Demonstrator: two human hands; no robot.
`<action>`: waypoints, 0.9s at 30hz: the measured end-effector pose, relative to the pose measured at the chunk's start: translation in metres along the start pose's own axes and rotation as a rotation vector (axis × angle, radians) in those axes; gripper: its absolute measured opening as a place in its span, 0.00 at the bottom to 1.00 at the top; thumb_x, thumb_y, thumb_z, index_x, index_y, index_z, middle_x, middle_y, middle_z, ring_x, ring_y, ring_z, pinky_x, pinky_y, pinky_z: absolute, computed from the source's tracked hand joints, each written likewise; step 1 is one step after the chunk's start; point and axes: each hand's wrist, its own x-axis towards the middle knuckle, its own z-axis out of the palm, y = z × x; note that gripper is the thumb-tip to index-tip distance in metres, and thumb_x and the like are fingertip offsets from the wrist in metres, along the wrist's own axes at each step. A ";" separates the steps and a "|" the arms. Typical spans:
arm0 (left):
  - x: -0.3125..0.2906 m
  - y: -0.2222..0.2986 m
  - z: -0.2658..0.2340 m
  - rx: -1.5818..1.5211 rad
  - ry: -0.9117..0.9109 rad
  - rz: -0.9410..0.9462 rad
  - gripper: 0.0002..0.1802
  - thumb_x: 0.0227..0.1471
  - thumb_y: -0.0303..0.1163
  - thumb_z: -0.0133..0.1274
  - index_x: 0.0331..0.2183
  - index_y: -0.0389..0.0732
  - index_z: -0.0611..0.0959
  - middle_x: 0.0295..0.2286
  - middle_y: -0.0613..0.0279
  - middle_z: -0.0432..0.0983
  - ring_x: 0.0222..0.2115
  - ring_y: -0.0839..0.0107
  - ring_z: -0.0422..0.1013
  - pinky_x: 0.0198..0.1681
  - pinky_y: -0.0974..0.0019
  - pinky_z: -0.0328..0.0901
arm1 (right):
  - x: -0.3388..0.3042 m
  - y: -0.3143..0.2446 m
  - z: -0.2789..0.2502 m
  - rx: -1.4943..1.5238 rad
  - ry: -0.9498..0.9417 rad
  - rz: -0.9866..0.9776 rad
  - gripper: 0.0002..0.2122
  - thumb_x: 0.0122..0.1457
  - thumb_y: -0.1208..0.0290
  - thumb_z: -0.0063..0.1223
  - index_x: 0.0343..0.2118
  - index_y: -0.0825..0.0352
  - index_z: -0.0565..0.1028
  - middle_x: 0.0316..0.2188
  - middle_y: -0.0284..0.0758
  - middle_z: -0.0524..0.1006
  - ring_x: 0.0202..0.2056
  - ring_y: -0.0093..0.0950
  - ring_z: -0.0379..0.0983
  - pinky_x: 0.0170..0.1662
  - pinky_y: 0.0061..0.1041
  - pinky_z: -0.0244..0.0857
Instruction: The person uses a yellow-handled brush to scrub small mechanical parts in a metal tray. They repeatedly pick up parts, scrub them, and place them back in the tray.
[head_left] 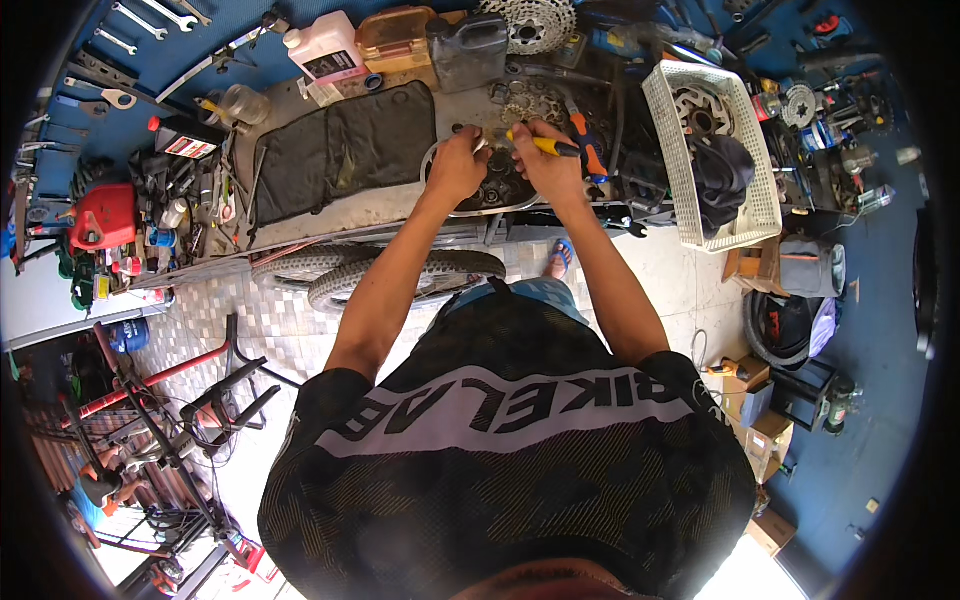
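Observation:
My left hand (460,165) is closed over the workbench, its thumb and fingers pinching a small pale metallic piece that I cannot make out well. Just right of it, my right hand (545,165) grips a tool with a yellow-and-black handle (552,146); its working end is too small to tell. Beneath both hands lies a shallow tray with a light metal rim (495,211), holding dark greasy parts (500,187). A tool with orange-and-blue handles (590,150) rests right beside my right hand. Behind the hands are bicycle sprockets (530,103).
A black cloth mat (345,140) covers the bench's left part. At the back stand a pink-liquid jug (325,50) and a dark canister (468,55). A white basket (763,205) stands right. Bicycle tyres (400,278) sit below the bench edge; a red can (105,215) is far left.

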 end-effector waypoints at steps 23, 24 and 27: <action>0.006 0.011 -0.019 -0.686 -0.051 -0.297 0.13 0.67 0.35 0.57 0.48 0.38 0.80 0.38 0.59 0.81 0.39 0.65 0.78 0.42 0.59 0.72 | -0.004 0.015 -0.024 -0.102 -0.171 0.181 0.19 0.64 0.55 0.64 0.51 0.63 0.83 0.28 0.39 0.85 0.28 0.29 0.84 0.34 0.32 0.76; 0.010 0.014 -0.020 -0.800 -0.111 -0.391 0.11 0.70 0.37 0.55 0.47 0.40 0.80 0.39 0.62 0.81 0.40 0.68 0.77 0.41 0.61 0.72 | -0.005 0.020 -0.024 -0.212 -0.187 0.044 0.19 0.63 0.55 0.65 0.50 0.63 0.83 0.29 0.40 0.85 0.30 0.33 0.84 0.36 0.34 0.77; 0.010 0.009 -0.023 -1.092 -0.181 -0.486 0.12 0.75 0.35 0.48 0.52 0.40 0.78 0.41 0.64 0.78 0.39 0.73 0.75 0.40 0.65 0.72 | -0.006 0.033 -0.026 -0.547 -0.302 -0.367 0.17 0.62 0.54 0.66 0.46 0.61 0.83 0.36 0.47 0.85 0.40 0.49 0.83 0.46 0.42 0.76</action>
